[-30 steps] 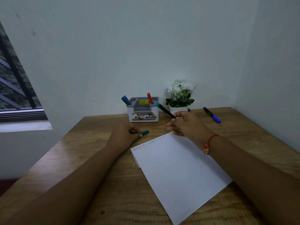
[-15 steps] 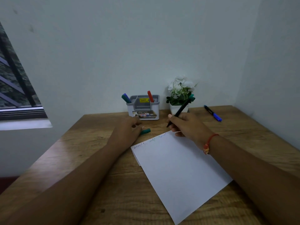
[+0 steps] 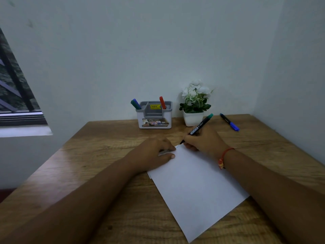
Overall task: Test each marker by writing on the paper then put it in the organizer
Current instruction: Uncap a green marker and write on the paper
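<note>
Left hand [image 3: 154,154] flat, palm down, right hand [image 3: 202,140] curled, gripping

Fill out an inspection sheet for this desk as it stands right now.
Surface: wooden table, bare grain showing, set in a wall corner.
Job's things: white paper lying at an angle; organizer at the back holding a green marker, a blue one and a red marker; blue marker lying loose at the back right.
Clutter: potted white flowers beside the organizer.
Grippers: left hand pressing the paper's top corner; right hand holding a green-ended black marker, tip at the paper's top edge.
Cables: nothing seen.
Surroundings: pale walls; window at left.
</note>
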The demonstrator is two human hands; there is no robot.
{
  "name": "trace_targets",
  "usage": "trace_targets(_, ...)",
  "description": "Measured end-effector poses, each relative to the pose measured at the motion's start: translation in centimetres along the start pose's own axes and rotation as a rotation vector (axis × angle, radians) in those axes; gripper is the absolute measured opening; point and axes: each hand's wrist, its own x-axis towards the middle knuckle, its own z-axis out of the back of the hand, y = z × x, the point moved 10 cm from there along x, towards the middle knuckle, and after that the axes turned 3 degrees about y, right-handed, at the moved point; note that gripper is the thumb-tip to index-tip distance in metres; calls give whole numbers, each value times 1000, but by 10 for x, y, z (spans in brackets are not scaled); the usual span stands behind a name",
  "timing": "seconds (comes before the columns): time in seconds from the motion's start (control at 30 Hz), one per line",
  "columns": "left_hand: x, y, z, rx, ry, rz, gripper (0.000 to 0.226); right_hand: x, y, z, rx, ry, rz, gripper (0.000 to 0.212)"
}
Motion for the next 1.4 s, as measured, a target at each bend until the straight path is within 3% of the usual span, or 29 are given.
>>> trace_targets(0.53,4,-2,-9,10,18,-7,39,5,-6,-3,-134,-19,7,21)
trace_targets(1.4,1,0,-7,-35,23,24,38,7,-6,-1,-142,-42,-12,18)
